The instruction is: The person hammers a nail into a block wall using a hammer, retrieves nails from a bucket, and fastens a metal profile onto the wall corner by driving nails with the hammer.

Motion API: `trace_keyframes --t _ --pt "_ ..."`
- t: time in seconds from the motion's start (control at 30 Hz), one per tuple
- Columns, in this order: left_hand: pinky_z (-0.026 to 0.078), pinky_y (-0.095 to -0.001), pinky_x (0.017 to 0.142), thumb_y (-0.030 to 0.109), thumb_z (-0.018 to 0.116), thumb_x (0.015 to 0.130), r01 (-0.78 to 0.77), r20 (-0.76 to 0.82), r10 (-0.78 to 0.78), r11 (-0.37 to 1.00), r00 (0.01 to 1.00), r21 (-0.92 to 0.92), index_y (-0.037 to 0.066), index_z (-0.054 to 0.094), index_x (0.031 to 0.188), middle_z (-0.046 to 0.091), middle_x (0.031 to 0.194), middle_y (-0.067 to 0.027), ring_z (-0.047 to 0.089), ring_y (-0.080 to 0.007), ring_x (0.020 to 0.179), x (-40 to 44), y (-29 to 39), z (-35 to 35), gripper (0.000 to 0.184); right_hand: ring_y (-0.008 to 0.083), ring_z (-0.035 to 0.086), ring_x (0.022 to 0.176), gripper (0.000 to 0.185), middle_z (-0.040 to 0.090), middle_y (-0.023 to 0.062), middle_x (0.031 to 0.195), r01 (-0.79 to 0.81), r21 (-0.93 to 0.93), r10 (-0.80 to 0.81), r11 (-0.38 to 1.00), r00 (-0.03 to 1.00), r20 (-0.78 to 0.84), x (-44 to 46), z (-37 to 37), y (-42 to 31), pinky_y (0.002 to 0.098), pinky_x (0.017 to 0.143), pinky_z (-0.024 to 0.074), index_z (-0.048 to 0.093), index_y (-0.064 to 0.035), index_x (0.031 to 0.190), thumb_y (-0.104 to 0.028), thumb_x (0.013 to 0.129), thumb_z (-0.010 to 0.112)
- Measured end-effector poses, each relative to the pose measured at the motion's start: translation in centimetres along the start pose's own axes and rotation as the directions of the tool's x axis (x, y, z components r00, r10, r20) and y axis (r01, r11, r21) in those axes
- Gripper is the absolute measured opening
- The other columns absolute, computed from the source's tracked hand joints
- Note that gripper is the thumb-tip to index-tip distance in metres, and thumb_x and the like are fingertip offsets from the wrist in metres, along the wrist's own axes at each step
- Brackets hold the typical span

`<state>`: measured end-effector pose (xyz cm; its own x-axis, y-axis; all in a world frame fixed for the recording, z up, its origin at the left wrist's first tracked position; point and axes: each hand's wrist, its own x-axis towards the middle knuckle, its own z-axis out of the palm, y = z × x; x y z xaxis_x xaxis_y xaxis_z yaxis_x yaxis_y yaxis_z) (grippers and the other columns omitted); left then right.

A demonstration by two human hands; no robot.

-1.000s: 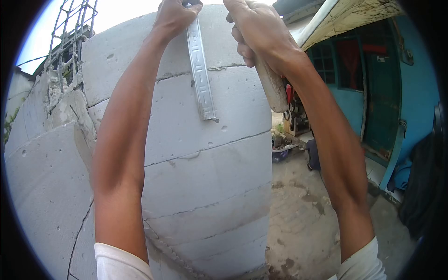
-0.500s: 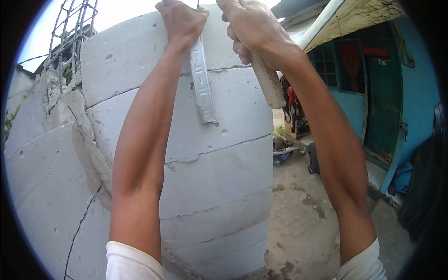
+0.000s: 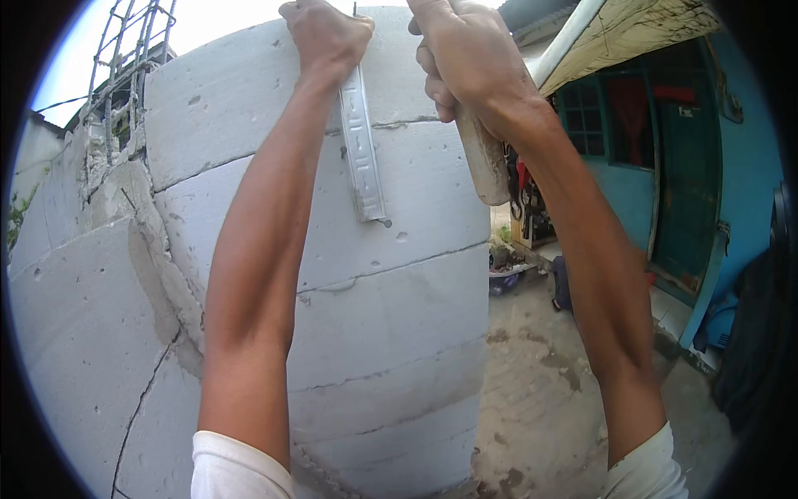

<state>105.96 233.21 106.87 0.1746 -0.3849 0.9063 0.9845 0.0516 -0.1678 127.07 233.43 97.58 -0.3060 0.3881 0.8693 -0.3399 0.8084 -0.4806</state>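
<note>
My left hand (image 3: 331, 41) is closed at the top of a light metal strip (image 3: 362, 158), pressing it to the grey block wall (image 3: 391, 291). The strip hangs nearly upright, flat against the blocks. Close to its lower end a nail (image 3: 383, 222) sticks out of the wall. My fingertips are partly hidden behind the hand. To the right, my right hand (image 3: 470, 62) is wrapped round a thick wooden tool handle (image 3: 484, 166), whose butt points down. The tool's other end is out of view above.
Bare steel rebar (image 3: 125, 75) rises at the wall's upper left. Right of the wall's edge lie a concrete floor (image 3: 532, 399) and a blue house front with a green door (image 3: 686, 191). A tarp on a pole (image 3: 573, 41) hangs overhead at right.
The right hand and wooden handle have shifted slightly right and down. The left hand stays at the strip, and the whole view has moved only a little.
</note>
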Motion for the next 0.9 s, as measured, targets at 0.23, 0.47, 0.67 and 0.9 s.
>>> trace_keyframes --t 0.23,0.47,0.67,0.9 --pt "0.047 -0.0466 0.107 0.004 0.078 0.073 -0.006 0.008 0.006 1.0 1.0 -0.001 -0.01 0.051 0.131 0.056 0.123 -0.0316 0.053 -0.0455 0.12 -0.3 -0.1 0.1 0.065 0.013 0.051 0.044 0.056 0.049 -0.0008 0.062 -0.067 -0.029 0.069 0.997 0.994 0.09 -0.4 -0.7 -0.6 0.0328 0.037 0.0449 0.06 0.0048 0.103 -0.046 0.113 0.039" --pt "0.046 -0.0471 0.108 0.002 0.075 0.073 -0.04 0.0 0.04 0.999 0.999 0.013 -0.011 0.052 0.131 0.057 0.123 -0.0318 0.052 -0.0459 0.122 -0.2 -0.9 0.5 0.063 0.0124 0.049 0.044 0.057 0.047 -0.0021 0.064 0.16 0.142 -0.164 0.977 0.986 0.02 -0.5 -0.3 0.5 0.0313 0.038 0.0459 0.057 0.0053 0.103 -0.048 0.113 0.039" --pt "0.046 -0.0472 0.109 0.0 0.073 0.073 -0.002 0.007 0.002 1.0 1.0 -0.006 -0.011 0.052 0.131 0.056 0.123 -0.0313 0.052 -0.0458 0.122 -0.2 0.2 -0.1 0.063 0.0124 0.049 0.044 0.053 0.047 -0.0017 0.065 0.002 -0.05 -0.005 0.999 0.999 -0.054 -0.2 0.6 0.3 0.0326 0.041 0.0493 0.057 0.0035 0.104 -0.046 0.112 0.04" --pt "0.046 -0.0472 0.108 -0.001 0.075 0.072 -0.003 0.011 0.003 1.0 1.0 0.016 -0.011 0.051 0.131 0.055 0.125 -0.0319 0.053 -0.046 0.121 -0.2 0.1 0.0 0.065 0.0133 0.051 0.044 0.056 0.049 0.0003 0.065 -0.033 -0.032 0.035 0.999 0.997 0.066 -0.3 0.2 0.8 0.0323 0.038 0.0483 0.059 0.0058 0.104 -0.046 0.112 0.038"
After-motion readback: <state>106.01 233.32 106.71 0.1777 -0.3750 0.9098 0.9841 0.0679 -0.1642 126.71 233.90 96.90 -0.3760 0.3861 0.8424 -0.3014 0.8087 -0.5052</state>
